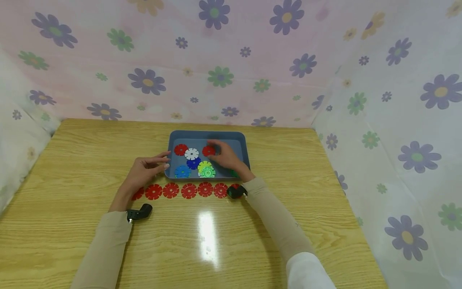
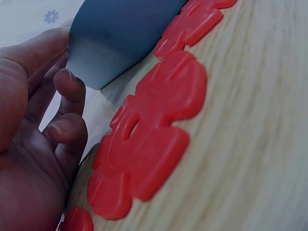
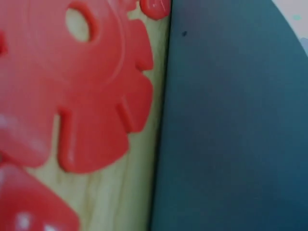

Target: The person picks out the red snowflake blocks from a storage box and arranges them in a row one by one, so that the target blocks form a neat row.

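Observation:
My left hand (image 1: 142,171) is at the left rim of a blue-grey tray (image 1: 242,139), fingertips against its edge. In the left wrist view, two of its fingers bend loosely with nothing between them. My right hand (image 1: 227,155) reaches into the tray from the right. Its thumb and index finger are spread around a red notched disc (image 1: 208,151); whether both touch it is hard to tell. Also in the tray are another red disc (image 1: 181,150), a white disc (image 1: 191,154), a dark blue disc (image 1: 193,163), a light blue disc (image 1: 183,171), a yellow disc (image 1: 204,165) and a green disc (image 1: 207,172).
Along the tray's front edge, several red discs (image 1: 189,191) lie in a row on the wooden table (image 1: 162,249). The left forearm hides part of the leftmost disc, and the right wrist camera (image 1: 236,192) covers the rightmost. A flowered cloth (image 1: 162,52) hangs behind the table.

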### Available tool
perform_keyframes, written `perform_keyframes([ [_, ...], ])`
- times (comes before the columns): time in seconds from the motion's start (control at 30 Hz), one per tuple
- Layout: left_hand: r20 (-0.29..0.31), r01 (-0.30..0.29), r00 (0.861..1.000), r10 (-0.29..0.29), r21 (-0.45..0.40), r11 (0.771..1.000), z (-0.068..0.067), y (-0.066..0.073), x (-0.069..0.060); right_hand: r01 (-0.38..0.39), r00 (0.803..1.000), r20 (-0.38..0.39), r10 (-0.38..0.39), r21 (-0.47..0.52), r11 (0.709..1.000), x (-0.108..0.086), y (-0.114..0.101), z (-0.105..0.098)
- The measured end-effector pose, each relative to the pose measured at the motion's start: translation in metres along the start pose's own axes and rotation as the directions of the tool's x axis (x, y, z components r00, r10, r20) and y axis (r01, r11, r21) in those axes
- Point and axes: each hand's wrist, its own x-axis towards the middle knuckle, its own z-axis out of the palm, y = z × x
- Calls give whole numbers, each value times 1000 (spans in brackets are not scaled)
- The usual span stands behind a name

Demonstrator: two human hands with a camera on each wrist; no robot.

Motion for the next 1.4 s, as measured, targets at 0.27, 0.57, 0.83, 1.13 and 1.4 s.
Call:
perform_keyframes([
  [0.27, 0, 9, 1000, -9, -2, 1000, 1, -1, 1, -25, 999, 29, 25, -5, 1000, 1, 2, -3],
  [0.57, -1, 18, 1000, -18, -15, 1000, 1, 1, 1, 3, 1000, 21, -4, 41, 999, -3, 1, -7],
  [0.83, -2, 12, 1000, -13, -33, 999, 0, -1, 0, -1, 1000, 13, 1, 42, 999, -3, 3, -3],
  [1.13, -4, 10, 1000, -10, -34, 999, 0, -2, 0, -68, 997, 47, 62, 130, 989, -5, 5, -5],
  [1.4, -7, 23, 1000, -23, -3, 1000, -1, -2, 1, -77, 996, 65, 68, 141, 987, -5, 6, -7],
])
